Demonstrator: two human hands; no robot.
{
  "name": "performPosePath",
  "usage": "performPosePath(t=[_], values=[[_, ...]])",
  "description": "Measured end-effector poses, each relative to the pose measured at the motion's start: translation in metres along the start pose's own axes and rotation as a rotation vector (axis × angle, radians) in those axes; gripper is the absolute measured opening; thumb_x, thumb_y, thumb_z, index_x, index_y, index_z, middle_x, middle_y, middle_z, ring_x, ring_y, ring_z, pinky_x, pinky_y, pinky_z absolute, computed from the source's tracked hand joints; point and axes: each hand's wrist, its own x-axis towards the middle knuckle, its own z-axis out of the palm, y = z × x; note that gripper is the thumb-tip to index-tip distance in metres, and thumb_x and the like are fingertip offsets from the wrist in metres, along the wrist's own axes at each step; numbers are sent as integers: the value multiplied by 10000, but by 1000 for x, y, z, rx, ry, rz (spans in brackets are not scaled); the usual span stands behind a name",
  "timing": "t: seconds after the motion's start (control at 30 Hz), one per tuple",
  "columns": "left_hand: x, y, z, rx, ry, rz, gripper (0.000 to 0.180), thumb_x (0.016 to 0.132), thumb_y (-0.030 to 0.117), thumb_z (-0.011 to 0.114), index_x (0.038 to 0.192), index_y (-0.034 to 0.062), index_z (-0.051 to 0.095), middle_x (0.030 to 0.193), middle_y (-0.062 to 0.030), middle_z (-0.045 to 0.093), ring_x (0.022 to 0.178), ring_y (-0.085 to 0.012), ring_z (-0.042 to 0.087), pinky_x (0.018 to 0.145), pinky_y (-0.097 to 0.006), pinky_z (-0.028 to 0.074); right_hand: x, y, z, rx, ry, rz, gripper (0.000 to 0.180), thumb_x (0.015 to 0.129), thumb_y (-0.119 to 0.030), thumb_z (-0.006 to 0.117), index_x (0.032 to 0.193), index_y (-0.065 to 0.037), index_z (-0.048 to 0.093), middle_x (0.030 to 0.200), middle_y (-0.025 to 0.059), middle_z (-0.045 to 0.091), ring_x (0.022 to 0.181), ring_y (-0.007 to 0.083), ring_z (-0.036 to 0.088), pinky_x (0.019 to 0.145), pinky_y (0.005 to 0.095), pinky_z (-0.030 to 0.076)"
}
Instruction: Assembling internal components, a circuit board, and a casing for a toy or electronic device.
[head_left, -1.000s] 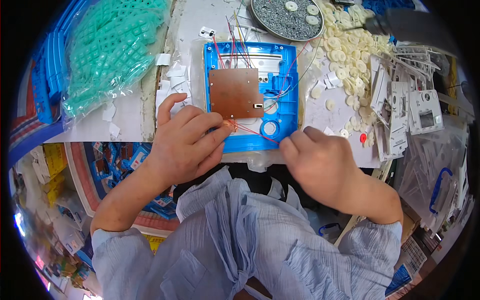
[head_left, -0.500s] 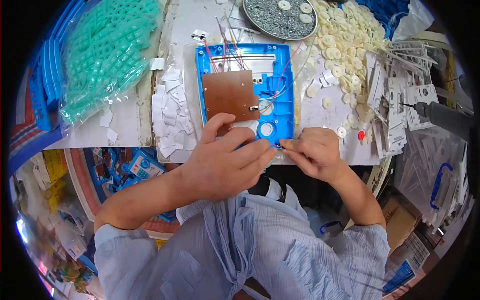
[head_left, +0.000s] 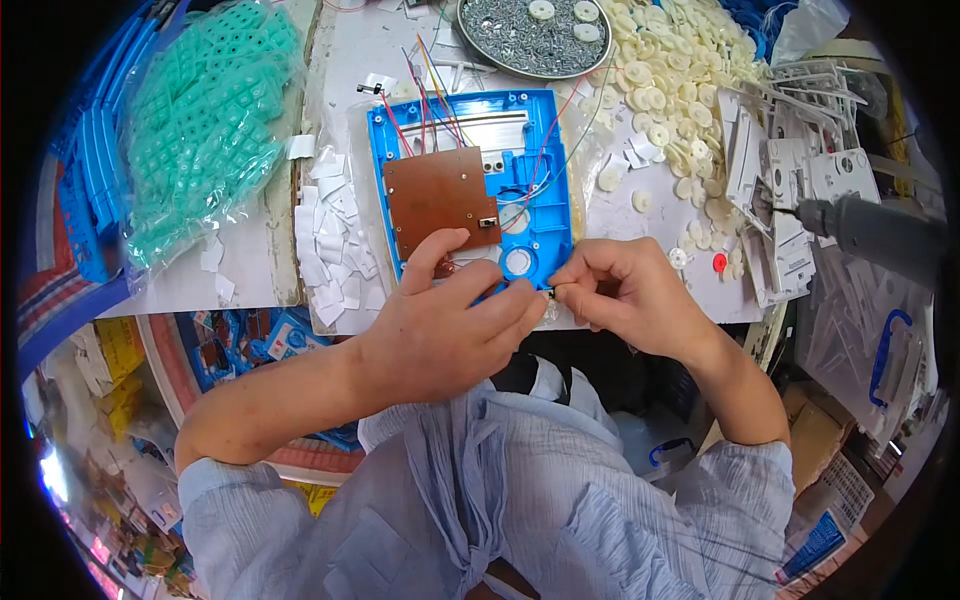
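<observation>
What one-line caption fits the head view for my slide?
Left hand and right hand pinch a small part at the near edge of a blue plastic housing holding a brown circuit board.

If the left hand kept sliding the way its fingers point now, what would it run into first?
The left hand points right, toward the right hand. Its fingertips nearly meet the right hand's fingertips at the lower edge of the blue plastic housing, so it would probably meet those first; depth is unclear.
</observation>
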Motion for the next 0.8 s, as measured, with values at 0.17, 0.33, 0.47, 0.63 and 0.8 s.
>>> performPosePath(t=[0.17,0.33,0.47,0.63,0.8], values=[[11,-1,2,39,48,68,289,768,199,718,1044,112,729,1040,22,651,948,-158,607,1081,-533,365,6,-17,-5,114,-114,140,76,926,-12,615,852,-12,594,660,12,607,574,63,591,508,227,474],[17,-2,-1,141,53,140,253,800,199,651,1023,112,733,965,11,628,934,-155,600,1073,-479,398,9,-29,-4,81,-130,280,44,938,-13,604,905,4,628,732,20,654,617,72,645,535,218,531],[16,-5,-2,111,2,140,247,797,195,662,1018,115,735,974,8,631,955,-162,598,1074,-482,390,9,-24,-4,143,-140,262,26,929,-4,614,917,12,630,734,34,658,611,84,647,530,228,528],[10,-14,-13,-58,13,31,321,746,168,745,1063,128,724,1038,-2,646,991,-194,608,1093,-506,337,8,-21,-8,125,-121,228,57,938,-3,629,979,24,657,728,42,654,648,95,655,568,233,536],[-15,-29,-28,2,117,-182,390,743,147,758,1130,152,709,1102,-17,660,1050,-236,606,1105,-540,287,0,-21,-14,-106,124,-79,106,943,-58,658,1010,15,695,738,59,673,673,109,664,600,276,537]])
